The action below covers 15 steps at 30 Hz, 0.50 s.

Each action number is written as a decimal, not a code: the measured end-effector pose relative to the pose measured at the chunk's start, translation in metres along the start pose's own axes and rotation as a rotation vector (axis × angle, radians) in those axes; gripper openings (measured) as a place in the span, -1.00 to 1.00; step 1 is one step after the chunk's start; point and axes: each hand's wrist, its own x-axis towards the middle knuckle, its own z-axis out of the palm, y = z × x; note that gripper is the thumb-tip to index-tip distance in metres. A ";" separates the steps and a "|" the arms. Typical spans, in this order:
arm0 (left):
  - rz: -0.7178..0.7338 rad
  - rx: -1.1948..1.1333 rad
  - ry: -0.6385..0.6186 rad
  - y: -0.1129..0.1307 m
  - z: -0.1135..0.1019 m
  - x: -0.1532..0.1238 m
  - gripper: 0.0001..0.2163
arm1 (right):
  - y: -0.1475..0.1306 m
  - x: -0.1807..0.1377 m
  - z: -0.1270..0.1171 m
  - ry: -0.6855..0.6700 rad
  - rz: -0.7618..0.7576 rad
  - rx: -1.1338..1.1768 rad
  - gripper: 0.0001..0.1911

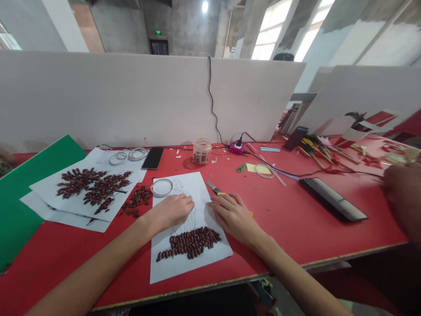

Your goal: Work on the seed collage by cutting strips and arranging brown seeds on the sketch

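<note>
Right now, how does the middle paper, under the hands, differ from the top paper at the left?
The middle paper carries dark bean-like pieces in close rows; the left paper carries them in spreading clusters. The middle paper lies directly on the red table; the left paper overlaps another sheet. Both papers are white and show drawn lines.

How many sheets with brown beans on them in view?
2: the middle sheet, beneath the left hand and right hand, and the left-side sheet, lying on other paper. That paper is mostly covered, so more may be hidden.
</note>
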 end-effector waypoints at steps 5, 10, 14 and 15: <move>-0.025 -0.105 0.036 -0.001 0.001 -0.003 -0.89 | -0.004 -0.001 0.003 -0.032 -0.068 0.061 -0.75; -0.029 -0.179 0.092 -0.004 0.004 -0.008 -0.89 | -0.002 -0.003 0.007 -0.036 -0.071 0.063 -0.74; -0.044 -0.247 0.113 -0.004 0.005 -0.012 -0.89 | -0.002 -0.003 0.007 -0.047 -0.066 0.079 -0.73; -0.046 -0.270 0.113 -0.005 0.005 -0.013 -0.89 | -0.002 -0.003 0.008 -0.045 -0.066 0.082 -0.73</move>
